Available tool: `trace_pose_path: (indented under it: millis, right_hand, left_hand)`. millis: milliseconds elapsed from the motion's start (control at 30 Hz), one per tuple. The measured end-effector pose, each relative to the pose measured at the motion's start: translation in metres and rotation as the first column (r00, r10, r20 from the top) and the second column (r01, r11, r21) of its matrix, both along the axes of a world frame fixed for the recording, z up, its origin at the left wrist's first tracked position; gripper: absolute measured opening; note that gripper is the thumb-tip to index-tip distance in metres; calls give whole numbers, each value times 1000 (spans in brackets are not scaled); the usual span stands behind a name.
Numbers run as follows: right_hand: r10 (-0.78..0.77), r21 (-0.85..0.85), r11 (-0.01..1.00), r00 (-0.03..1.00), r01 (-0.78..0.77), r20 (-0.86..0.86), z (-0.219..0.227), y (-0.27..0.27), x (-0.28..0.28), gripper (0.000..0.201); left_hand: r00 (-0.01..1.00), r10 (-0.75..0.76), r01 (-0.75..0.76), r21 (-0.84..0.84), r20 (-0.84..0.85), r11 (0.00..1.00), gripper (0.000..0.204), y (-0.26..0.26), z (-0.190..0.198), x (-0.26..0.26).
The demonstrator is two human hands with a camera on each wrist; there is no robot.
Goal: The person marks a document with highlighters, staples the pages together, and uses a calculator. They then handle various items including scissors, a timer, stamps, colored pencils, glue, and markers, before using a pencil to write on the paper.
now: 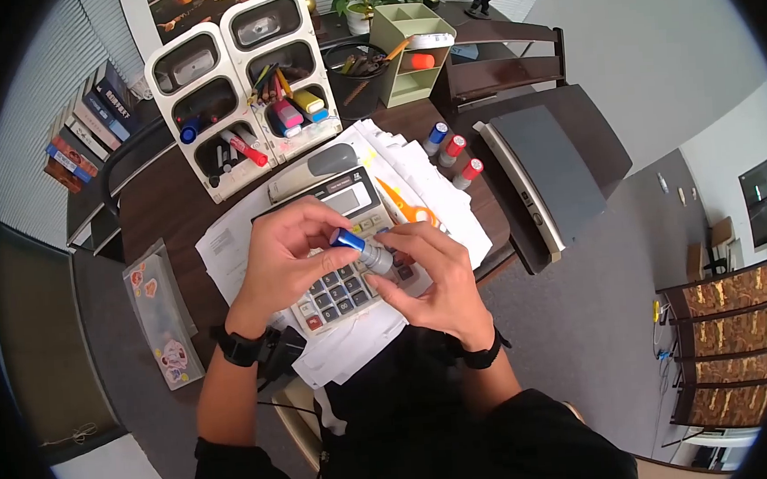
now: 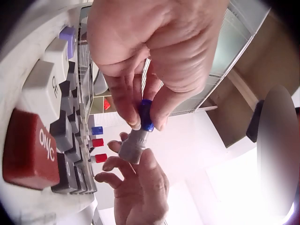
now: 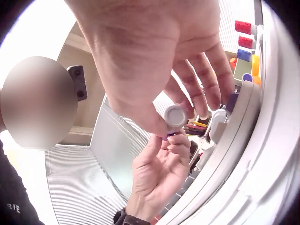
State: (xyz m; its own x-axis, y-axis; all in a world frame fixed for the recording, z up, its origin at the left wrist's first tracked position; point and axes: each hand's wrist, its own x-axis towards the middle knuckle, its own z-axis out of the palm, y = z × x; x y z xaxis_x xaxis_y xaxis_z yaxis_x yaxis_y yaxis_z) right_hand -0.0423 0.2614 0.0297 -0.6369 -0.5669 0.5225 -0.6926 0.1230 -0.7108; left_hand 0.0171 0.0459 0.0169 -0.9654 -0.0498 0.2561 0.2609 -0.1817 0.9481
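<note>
Over a calculator [image 1: 345, 305], both hands hold a small stamp [image 1: 374, 256] with a blue part and a grey part. My left hand [image 1: 284, 259] pinches the blue part between thumb and fingers. Thumb and fingertips of my right hand [image 1: 439, 280] grip the grey part from the other side. In the left wrist view the stamp [image 2: 136, 140] slants between the two hands, blue part up. The round grey end [image 3: 176, 116] faces the camera in the right wrist view, where the blue part is mostly hidden by the fingers.
Three similar stamps, one blue [image 1: 436, 138] and two red, stand right of the papers [image 1: 325, 357]. Orange scissors [image 1: 412, 210] and a stapler [image 1: 313, 169] lie behind the calculator. A white organizer [image 1: 226, 181] holds pens; a dark printer-like machine [image 1: 542, 173] stands at right.
</note>
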Motion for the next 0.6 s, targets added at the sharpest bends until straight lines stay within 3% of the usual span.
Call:
trace_pose_path:
  millis: [167,233,333,433,500,567,600]
  right_hand:
    - [20,3,1000,1000,-20,-22,-3,-3,2,40]
    - [39,83,996,996,-32,-79,-3,-2,2,38]
    - [2,34,999,999,-1,-43,-2,9,-2,35]
    - [-250,-72,965,967,253,50,-17,39,-20,33]
    - [-411,-179,881,896,438,171,-18,52,-36,37]
    - [-521,-92,844,848,528,95,-19,70,-56,39]
    - [-549,-2,832,824,555,141,-20,76,-63,38]
  left_hand:
    - [998,-69,69,-49,17,996,29,5,4,3]
    - [995,-101,101,-115,8,988,33,4,4,3]
    - [995,-98,99,-61,21,993,29,5,8,3]
    - [999,-24,22,-54,-39,998,26,0,10,3]
    - [998,20,-22,-20,-63,1000,20,-2,13,5]
    - [988,137,-135,35,-69,990,14,-7,13,5]
    - [990,125,-123,42,-70,992,14,-6,12,3]
